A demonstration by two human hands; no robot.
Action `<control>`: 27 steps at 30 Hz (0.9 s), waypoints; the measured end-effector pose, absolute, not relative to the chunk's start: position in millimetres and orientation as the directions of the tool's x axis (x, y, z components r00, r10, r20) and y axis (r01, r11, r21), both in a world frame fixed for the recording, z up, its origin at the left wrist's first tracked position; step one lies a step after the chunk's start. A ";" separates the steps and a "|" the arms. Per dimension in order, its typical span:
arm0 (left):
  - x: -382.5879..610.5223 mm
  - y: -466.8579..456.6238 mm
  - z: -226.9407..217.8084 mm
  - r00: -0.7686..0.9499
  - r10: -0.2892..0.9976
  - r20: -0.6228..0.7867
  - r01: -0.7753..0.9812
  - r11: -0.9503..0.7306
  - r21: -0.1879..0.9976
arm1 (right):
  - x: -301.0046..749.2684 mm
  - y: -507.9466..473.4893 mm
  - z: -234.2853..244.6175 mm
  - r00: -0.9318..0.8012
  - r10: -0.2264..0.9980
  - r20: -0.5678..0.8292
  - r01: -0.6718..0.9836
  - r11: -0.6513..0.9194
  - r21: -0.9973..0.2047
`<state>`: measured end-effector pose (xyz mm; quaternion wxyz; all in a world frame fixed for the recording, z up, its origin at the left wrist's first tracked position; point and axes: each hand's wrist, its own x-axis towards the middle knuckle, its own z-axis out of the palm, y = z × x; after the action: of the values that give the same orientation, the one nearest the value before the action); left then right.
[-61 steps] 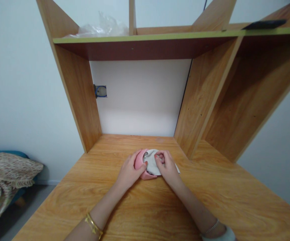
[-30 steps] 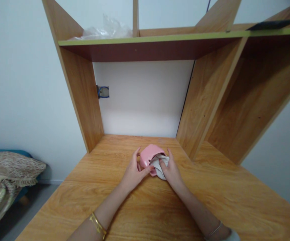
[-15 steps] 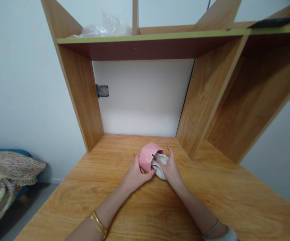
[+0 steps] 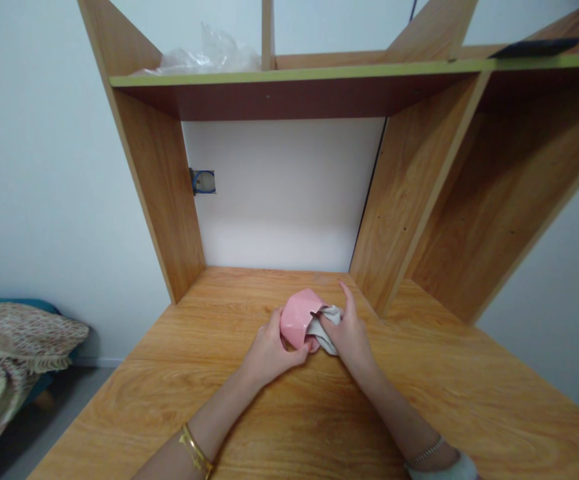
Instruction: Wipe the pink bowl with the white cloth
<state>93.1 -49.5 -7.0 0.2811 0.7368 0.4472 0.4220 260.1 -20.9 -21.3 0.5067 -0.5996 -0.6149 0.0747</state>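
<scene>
A small pink bowl (image 4: pixel 298 318) is tipped on its side above the wooden desk (image 4: pixel 289 427), its mouth turned to the right. My left hand (image 4: pixel 267 353) grips the bowl from below and behind. My right hand (image 4: pixel 352 337) presses a crumpled white cloth (image 4: pixel 325 331) into the bowl's opening, fingers wrapped over the cloth. The inside of the bowl is hidden by the cloth and fingers.
The desk has a wooden hutch: an upright panel (image 4: pixel 169 200) at the left, a divider (image 4: pixel 394 213) at the right, and a green-edged shelf (image 4: pixel 289 72) overhead with clear plastic wrap (image 4: pixel 204 57) and a dark flat object (image 4: pixel 534 48). A patterned blanket (image 4: pixel 14 347) lies at the far left.
The bowl has been turned from lying mouth-up under both hands to tipped on its side. The cloth has gone from spread over the bowl to bunched at its opening.
</scene>
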 end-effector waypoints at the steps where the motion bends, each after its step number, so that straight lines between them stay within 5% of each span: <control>1: 93.0 -49.6 -6.7 0.245 0.893 0.378 0.423 -0.449 0.787 | 260.2 -20.7 -21.8 0.231 0.824 0.516 0.671 0.249 -0.698; 11: 88.0 -43.0 -18.3 0.202 0.898 0.391 0.402 -0.441 0.803 | 259.2 -12.8 -34.9 0.113 0.874 0.472 0.610 0.314 -0.727; 19: 90.4 -35.7 -24.4 0.243 0.890 0.385 0.191 -0.433 0.881 | 256.1 -8.5 -40.9 0.210 0.842 0.497 0.449 0.369 -0.814; 27: 94.5 -44.0 -21.1 0.287 0.884 0.368 0.294 -0.447 0.845 | 251.1 -4.4 -42.2 0.171 0.874 0.454 0.284 0.398 -0.873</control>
<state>94.5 -44.0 -21.1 0.3358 0.7284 0.4046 0.4393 251.1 -4.4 -42.2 0.5892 -0.4881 -0.5931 0.2507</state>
